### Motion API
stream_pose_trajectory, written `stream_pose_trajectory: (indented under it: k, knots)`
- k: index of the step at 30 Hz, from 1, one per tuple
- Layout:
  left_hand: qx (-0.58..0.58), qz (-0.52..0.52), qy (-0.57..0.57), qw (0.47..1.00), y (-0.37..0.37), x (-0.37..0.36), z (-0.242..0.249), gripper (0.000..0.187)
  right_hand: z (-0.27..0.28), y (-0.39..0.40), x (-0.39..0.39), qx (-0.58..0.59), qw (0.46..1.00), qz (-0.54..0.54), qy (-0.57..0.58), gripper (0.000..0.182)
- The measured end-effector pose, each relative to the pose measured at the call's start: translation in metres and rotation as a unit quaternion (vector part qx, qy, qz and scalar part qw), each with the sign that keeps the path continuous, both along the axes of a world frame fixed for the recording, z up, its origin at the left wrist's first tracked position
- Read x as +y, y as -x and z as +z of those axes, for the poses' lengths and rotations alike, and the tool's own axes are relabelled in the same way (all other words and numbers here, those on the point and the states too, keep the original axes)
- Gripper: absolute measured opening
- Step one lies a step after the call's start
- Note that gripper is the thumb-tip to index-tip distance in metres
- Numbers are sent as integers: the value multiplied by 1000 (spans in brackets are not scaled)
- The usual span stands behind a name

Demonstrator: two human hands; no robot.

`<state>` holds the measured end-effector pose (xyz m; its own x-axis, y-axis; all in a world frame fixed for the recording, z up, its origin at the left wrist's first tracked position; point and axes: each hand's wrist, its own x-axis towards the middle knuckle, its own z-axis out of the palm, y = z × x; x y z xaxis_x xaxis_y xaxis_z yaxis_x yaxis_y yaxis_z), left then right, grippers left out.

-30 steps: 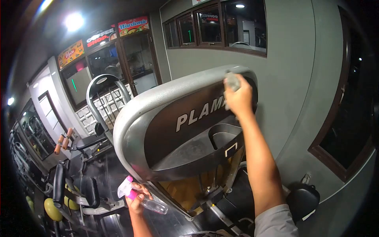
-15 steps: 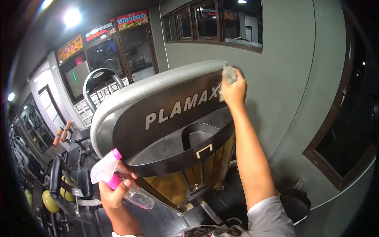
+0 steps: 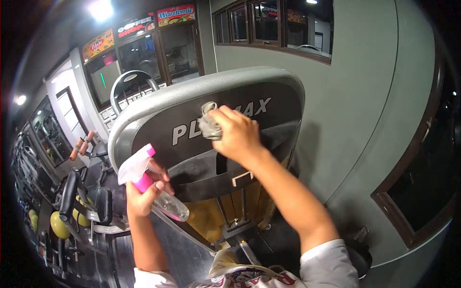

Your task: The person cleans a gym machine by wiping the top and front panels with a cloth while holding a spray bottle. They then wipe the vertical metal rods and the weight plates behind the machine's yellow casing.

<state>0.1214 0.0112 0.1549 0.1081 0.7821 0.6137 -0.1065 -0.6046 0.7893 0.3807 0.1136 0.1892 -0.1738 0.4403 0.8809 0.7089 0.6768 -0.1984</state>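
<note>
Wiping well means pressing the crumpled grey cloth (image 3: 209, 126), bunched in the right hand (image 3: 237, 137), flat across the black lettered machine panel (image 3: 230, 129), while the left hand (image 3: 141, 199) grips the pink-triggered clear spray bottle (image 3: 151, 185).

The place was a gym. A large weight machine (image 3: 201, 144) with a grey frame and a dark shroud lettered with a brand name filled the middle, its yellow-tinted weight-stack cover (image 3: 230, 206) below. To the left stood more exercise machines with black padded seats (image 3: 103, 204) and orange-handled bars (image 3: 81, 144). Beyond the windows (image 3: 144, 62), lit signs (image 3: 175, 14) for food and coffee shops hung outside.
</note>
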Motion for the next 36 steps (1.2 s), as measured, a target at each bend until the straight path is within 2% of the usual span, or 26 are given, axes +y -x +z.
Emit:
stream_pose_trajectory:
  k: [2,5,7,12,13,15,16,17,19,20,21,23,25,27,29,31,33,34,35,36]
  knots:
    - [3,-62,14,998,-2,15,3,39,11,-33,-2,-49,997,-49,32,38]
    - [20,-123,60,990,-4,21,8,40,16,-64,4,-7,995,-77,70,34]
    - [41,-145,89,985,-3,23,10,41,12,-78,9,22,994,-89,55,32]
    - [82,-184,107,974,1,28,12,39,7,-56,34,126,982,-73,-120,28]
    - [91,-171,109,975,1,28,10,42,6,-45,33,126,980,-53,-141,34]
    - [105,-142,107,978,2,29,5,47,5,-33,23,42,988,-11,-149,39]
    - [118,-161,102,974,5,30,6,46,5,-34,20,0,989,-4,-150,46]
    - [124,-159,95,975,5,31,7,45,9,-44,25,8,986,-36,-164,41]
    - [139,-155,91,974,6,30,6,45,16,-78,39,28,978,-100,-182,32]
    - [113,-159,89,977,3,28,7,35,15,-98,58,119,973,-84,-181,31]
    - [114,-159,92,976,4,29,7,35,21,-102,64,207,960,-68,-177,30]
    - [121,-157,101,975,4,31,7,35,10,-91,69,176,964,-52,-193,31]
    - [112,-174,108,973,4,32,6,38,-1,-53,48,122,980,0,-159,37]
    - [95,-182,97,974,2,30,7,40,-8,-28,23,-12,991,11,-133,46]
    - [103,-177,98,974,4,28,7,41,4,-48,21,-68,992,-31,-102,48]
    - [105,-167,85,977,2,28,7,40,13,-74,34,3,984,-114,-133,42]
    - [117,-162,89,976,6,31,5,41,23,-98,56,129,977,-85,-146,31]
    - [123,-160,90,975,7,31,3,41,21,-91,58,197,975,-46,-95,31]
    - [111,-161,91,976,6,31,1,41,14,-75,60,206,967,-72,-130,29]
    - [100,-163,89,978,5,30,1,41,13,-55,50,172,973,-28,-153,29]
